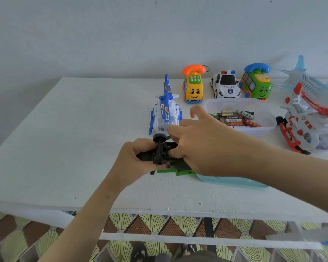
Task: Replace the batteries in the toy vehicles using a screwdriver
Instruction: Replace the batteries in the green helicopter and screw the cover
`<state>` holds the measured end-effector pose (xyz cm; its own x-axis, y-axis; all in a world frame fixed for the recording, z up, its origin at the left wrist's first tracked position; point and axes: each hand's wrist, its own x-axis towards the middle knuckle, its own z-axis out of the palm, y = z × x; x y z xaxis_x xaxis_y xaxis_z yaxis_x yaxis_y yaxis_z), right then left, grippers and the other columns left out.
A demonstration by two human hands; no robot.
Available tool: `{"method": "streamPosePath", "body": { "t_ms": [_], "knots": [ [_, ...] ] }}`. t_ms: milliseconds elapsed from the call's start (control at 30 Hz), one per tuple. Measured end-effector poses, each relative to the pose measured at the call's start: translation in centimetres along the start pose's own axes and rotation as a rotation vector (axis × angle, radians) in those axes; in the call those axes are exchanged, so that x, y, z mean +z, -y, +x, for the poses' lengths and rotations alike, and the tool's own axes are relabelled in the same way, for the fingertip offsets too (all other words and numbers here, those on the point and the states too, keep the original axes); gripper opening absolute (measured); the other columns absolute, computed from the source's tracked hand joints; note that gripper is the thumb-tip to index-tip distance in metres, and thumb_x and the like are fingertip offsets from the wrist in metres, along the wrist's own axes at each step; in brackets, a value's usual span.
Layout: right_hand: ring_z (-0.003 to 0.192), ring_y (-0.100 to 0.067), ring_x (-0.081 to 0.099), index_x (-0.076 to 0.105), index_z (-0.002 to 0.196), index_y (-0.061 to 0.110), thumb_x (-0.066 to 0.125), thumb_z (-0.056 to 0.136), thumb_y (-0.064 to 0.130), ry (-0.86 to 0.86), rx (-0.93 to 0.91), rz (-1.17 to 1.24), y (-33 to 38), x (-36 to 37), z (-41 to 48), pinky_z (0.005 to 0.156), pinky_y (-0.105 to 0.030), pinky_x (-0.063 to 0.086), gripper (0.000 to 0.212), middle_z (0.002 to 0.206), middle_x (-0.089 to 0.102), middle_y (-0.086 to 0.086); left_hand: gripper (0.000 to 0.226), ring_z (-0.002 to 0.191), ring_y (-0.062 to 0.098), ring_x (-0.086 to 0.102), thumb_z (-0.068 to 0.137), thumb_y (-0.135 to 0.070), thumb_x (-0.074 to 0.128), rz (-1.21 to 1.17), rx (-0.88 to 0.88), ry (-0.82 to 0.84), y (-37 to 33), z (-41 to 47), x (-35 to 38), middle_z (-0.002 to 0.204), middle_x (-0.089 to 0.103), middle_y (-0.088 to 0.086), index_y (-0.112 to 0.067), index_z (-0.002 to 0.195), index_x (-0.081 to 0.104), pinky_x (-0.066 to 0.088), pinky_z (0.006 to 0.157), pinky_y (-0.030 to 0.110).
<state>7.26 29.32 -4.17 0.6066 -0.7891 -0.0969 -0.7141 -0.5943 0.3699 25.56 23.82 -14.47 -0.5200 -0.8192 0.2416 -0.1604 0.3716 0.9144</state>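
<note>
Head view looks down on a white table (64, 148), where the upturned toy vehicle (160, 151), black with green edges, is held at the middle of the near half, wheels up. The left hand (134, 159) grips it from 9 o'clock, fingers curled round the body. The right hand (203, 144) reaches in from 3 o'clock, curled fingertips pinching at the underside, one finger lifted clear; what they nip cannot be told. At 12 o'clock of the toy lies a blue-and-white helicopter (166, 114). At 2 o'clock stands a clear tub (269, 125) of batteries (235, 119). Behind it stand a yellow phone car (193, 87), a police car (225, 86) and a green phone car (257, 84). A teal lid (231, 181) lies under the right forearm.
</note>
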Motion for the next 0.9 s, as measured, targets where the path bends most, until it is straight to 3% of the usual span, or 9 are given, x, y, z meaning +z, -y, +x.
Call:
{"method": "streamPosePath", "body": {
  "t_ms": [133,233,333,433,533,700,767,833,900],
  "knots": [
    [0.075,-0.009,0.042,0.073,0.097,0.038,0.026,0.076,0.026,-0.232,0.085,0.298,-2.7,0.5,-1.0,0.087,-0.041,0.035,0.053,0.085,0.058,0.006,0.043,0.073,0.007,0.064,0.057,-0.038,0.080,-0.039,-0.028,-0.033,-0.3,0.0,0.1,0.088,0.072,0.000,-0.017,0.093,0.074,0.052,0.062,0.017],
    [0.078,-0.003,0.047,0.075,0.095,0.031,0.034,0.078,0.025,-0.361,0.240,0.625,-5.0,0.0,-2.3,0.080,-0.029,0.037,0.045,0.090,0.062,0.006,0.040,0.069,0.003,0.063,0.057,-0.027,0.088,-0.037,-0.044,-0.016,-0.5,0.1,0.0,0.087,0.072,-0.004,-0.017,0.093,0.074,0.050,0.060,0.014],
    [0.076,-0.012,0.051,0.072,0.085,0.021,0.041,0.083,0.017,-0.405,0.456,0.664,-6.6,0.5,-4.0,0.073,-0.033,0.044,0.031,0.083,0.060,0.002,0.038,0.066,0.004,0.063,0.058,-0.013,0.085,-0.074,-0.096,-0.005,-0.8,0.4,-0.2,0.084,0.071,-0.005,-0.012,0.094,0.073,0.049,0.057,0.014],
    [0.079,-0.021,0.056,0.065,0.086,0.018,0.042,0.088,0.014,-0.100,0.627,0.534,-7.5,2.5,-5.6,0.074,-0.034,0.048,0.023,0.086,0.063,-0.002,0.040,0.063,0.005,0.062,0.057,-0.013,0.079,-0.090,-0.136,-0.003,-1.1,0.7,-0.3,0.079,0.072,-0.003,-0.009,0.096,0.073,0.048,0.054,0.014],
    [0.088,-0.021,0.059,0.065,0.091,0.013,0.043,0.093,0.019,0.257,0.639,0.481,-6.6,5.1,-6.8,0.080,-0.033,0.049,0.023,0.095,0.065,-0.003,0.038,0.055,0.007,0.058,0.057,-0.012,0.078,-0.097,-0.163,-0.011,-1.3,1.0,-0.2,0.073,0.070,-0.004,-0.010,0.094,0.072,0.046,0.050,0.017],
    [0.086,-0.020,0.059,0.059,0.090,0.018,0.043,0.093,0.025,0.216,0.643,0.552,-4.4,8.5,-7.4,0.077,-0.035,0.051,0.018,0.098,0.063,0.000,0.035,0.051,0.006,0.056,0.053,-0.007,0.089,-0.119,-0.178,-0.030,-1.7,1.3,0.0,0.068,0.069,-0.005,-0.024,0.081,0.078,0.046,0.049,0.017],
    [0.090,-0.022,0.058,0.054,0.096,0.020,0.044,0.093,0.020,0.185,0.648,0.496,-4.4,9.1,-7.3,0.073,-0.030,0.046,0.010,0.105,0.061,0.001,0.034,0.054,0.003,0.057,0.057,-0.004,0.085,-0.120,-0.185,-0.031,-1.7,1.3,-0.1,0.069,0.069,-0.007,-0.026,0.082,0.078,0.046,0.049,0.015],
    [0.096,-0.021,0.057,0.053,0.111,0.020,0.047,0.093,0.019,0.201,0.644,0.410,-4.9,9.5,-7.4,0.071,-0.027,0.041,0.019,0.112,0.055,0.001,0.036,0.056,0.003,0.058,0.062,0.005,0.083,-0.119,-0.194,-0.034,-1.7,1.2,0.0,0.069,0.069,-0.008,-0.025,0.083,0.078,0.045,0.050,0.014],
    [0.095,-0.020,0.058,0.056,0.113,0.018,0.048,0.092,0.020,0.224,0.620,0.331,-5.1,9.9,-7.4,0.072,-0.027,0.043,0.022,0.110,0.054,0.000,0.037,0.055,0.002,0.057,0.065,0.010,0.077,-0.114,-0.201,-0.047,-1.8,1.1,0.1,0.069,0.070,-0.007,-0.021,0.085,0.078,0.045,0.050,0.013]
  ]
}}
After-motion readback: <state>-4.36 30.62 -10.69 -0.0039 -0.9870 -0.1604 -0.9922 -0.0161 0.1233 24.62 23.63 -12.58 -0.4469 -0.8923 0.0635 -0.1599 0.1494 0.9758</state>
